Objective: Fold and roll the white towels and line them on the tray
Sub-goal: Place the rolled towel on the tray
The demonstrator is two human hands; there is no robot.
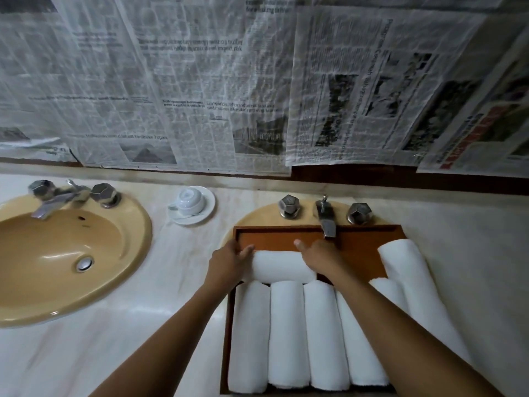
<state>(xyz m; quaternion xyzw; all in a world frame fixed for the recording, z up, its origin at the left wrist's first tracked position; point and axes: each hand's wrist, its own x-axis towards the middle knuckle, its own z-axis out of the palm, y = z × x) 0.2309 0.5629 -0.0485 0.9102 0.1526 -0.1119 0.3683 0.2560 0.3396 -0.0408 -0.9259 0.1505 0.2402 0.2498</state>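
Observation:
A brown wooden tray (274, 234) lies over the right sink. Several rolled white towels (289, 333) lie side by side lengthwise in its near part, and a longer roll (412, 282) slants along the right edge. One more rolled towel (282, 266) lies crosswise behind the row. My left hand (229, 263) grips its left end with fingers curled round it. My right hand (322, 256) grips its right end, thumb raised.
A tan sink (57, 253) with a chrome tap (54, 196) sits at left. An upturned white cup on a saucer (191, 204) stands between the sinks. The right sink's tap spout (327, 222) overhangs the tray's far edge. Newspaper covers the wall behind.

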